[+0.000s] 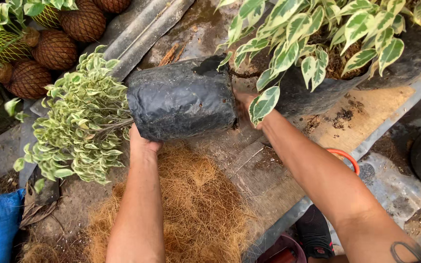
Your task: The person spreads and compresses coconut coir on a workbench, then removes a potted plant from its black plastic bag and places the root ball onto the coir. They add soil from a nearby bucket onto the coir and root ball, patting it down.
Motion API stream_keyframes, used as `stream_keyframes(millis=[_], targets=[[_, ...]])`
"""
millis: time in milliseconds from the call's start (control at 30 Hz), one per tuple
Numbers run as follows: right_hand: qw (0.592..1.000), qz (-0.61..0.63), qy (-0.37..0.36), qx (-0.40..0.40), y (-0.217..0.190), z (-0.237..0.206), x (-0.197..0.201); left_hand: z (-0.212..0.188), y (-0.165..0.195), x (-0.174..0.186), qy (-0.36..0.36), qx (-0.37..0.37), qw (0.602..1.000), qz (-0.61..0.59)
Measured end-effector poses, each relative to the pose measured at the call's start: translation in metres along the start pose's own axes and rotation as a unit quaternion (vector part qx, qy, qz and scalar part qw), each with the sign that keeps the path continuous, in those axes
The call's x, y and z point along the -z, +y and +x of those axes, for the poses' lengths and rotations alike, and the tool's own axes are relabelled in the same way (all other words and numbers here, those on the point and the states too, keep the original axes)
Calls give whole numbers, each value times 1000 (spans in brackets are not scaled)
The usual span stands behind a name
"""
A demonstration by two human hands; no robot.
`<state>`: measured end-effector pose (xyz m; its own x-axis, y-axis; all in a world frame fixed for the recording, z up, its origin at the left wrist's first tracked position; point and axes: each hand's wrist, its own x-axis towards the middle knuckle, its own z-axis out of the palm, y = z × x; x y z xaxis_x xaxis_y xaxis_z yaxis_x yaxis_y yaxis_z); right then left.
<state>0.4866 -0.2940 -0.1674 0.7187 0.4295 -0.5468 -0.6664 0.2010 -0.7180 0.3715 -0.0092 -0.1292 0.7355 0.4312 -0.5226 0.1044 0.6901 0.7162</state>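
Nearest, a heap of dry, stringy brown coconut fibre (191, 204) lies on the worn wooden bench (366, 117), between the person's two forearms. Above it the left hand (142, 142) cups the underside of a black plastic grow bag (181, 100) near its mouth, fingers tucked beneath and out of sight, so how far they spread cannot be told. The right hand (245, 101) presses against the bag's flat base, largely hidden behind a leaf. The bag is soft, wrinkled and dusty, roughly cylindrical, lying on its side with its long axis left to right. Its small variegated green-and-cream plant (76, 122) points left. Farther off stand a larger potted variegated plant (317, 39) and netted brown root balls (54, 48).
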Motion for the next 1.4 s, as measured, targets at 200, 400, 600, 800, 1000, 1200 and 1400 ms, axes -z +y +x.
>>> stream_keyframes(millis=[200, 400, 600, 800, 1000, 1200, 1400], targets=[[983, 58, -140, -99, 15, -11, 16, 1, 0, 6, -35, 17, 999, -34], [994, 77, -73, 4, 28, -13, 9, 15, 0, 11, -34, 6, 999, -32], [980, -148, 97, 93, 22, -9, 8, 25, 2, 16, -43, 18, 999, -2], [894, -373, 59, 241, 9, -16, 19, 29, 6, 19, -1, -7, 998, 58], [986, 10, -136, -94, 20, -27, 25, 6, 10, -2, 69, 1, 997, 43], [980, 137, -143, -30, 34, -18, 25, -10, 16, -17, 90, 8, 988, 125], [992, -91, 55, 72, 25, -20, 30, 6, 23, -13, 100, -12, 977, 186]])
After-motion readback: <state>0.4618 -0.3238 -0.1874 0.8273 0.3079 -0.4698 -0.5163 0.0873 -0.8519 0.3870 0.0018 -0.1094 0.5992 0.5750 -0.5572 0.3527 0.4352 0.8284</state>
